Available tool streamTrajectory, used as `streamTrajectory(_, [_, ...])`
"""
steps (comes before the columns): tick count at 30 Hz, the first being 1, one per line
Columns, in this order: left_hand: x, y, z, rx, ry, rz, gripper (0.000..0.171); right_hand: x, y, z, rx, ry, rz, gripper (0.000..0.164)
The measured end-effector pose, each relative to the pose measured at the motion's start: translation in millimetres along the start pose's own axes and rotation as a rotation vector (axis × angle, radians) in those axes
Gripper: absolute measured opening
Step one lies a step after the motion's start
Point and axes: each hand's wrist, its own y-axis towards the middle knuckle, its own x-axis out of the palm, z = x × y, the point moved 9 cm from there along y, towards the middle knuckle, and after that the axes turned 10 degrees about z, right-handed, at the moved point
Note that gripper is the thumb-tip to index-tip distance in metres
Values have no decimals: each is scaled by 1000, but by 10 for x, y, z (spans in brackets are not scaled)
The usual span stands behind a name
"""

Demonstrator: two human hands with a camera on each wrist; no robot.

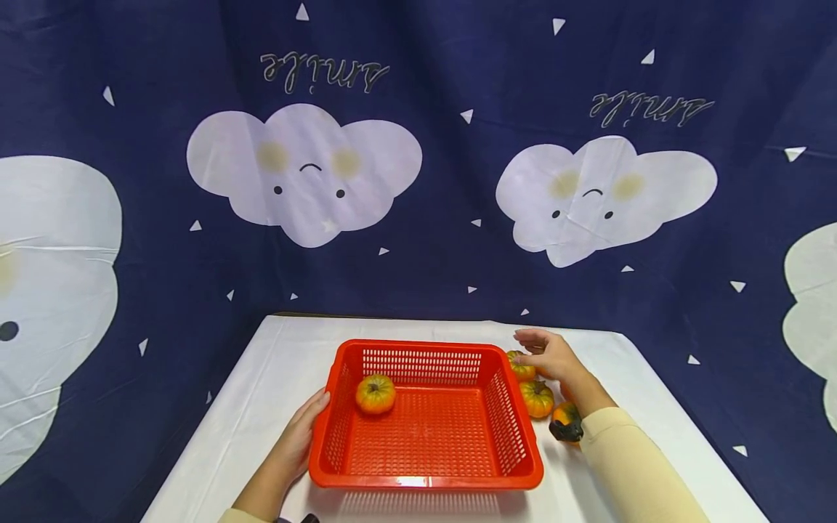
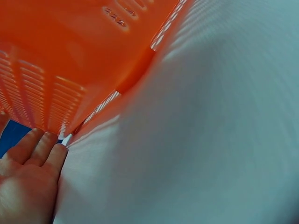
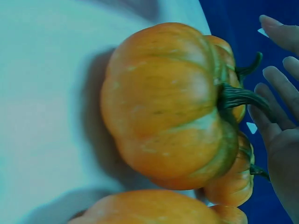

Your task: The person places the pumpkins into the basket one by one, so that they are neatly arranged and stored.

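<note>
Red basket bears one pumpkin as a hand spreads over others

Red plastic forms a shallow rectangular basket with slotted side walls (image 1: pixel 431 439), standing on a table under a smooth white cloth (image 1: pixel 248 407). Inside, near its far left corner, sits a round, ribbed orange pumpkin with a green-tinged top (image 1: pixel 375 394).

The left hand (image 1: pixel 306 427) rests against the outside of the basket's left wall. Its fingers lie nearly straight, touching the plastic without curling round it, as the left wrist view shows.

The right hand (image 1: pixel 554 359) hovers at a cluster beyond the basket's right wall, fingers and thumb apart, with nothing held between them. Under it lies a squat yellow-orange pumpkin streaked with green (image 1: pixel 522 372), partly hidden by the thumb. Nearer the person, just beside the basket, sits a ribbed orange-and-green pumpkin with a dark stem (image 1: pixel 537 401); close to the sleeve is a partly covered, deeper orange pumpkin (image 1: pixel 564 414). In the right wrist view a curved green stem (image 3: pixel 245 99) reaches toward the fingers; whether they touch it, I cannot tell.

Pale cream sleeves (image 1: pixel 637 465) cover the forearms. Behind hangs a navy fabric backdrop (image 1: pixel 451 43) printed with upside-down white clouds (image 1: pixel 304 174).
</note>
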Motion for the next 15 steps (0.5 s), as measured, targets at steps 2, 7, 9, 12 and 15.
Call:
streamTrajectory(2, [5,11,4,2,2,-3,67,11,-12,36,18,-5,-9,68])
streamTrajectory(7, [8,20,9,2,4,-2,67,27,-15,124,42,-29,-12,70])
streamTrajectory(9, [7,19,6,-1,4,0,68,41,-14,143,36,-33,-19,70])
streamTrajectory(12, [14,9,6,-5,0,-11,68,61,-26,162,32,-48,-26,70])
streamTrajectory(15, [30,-1,7,-3,1,-36,68,69,-47,186,39,-80,-34,70])
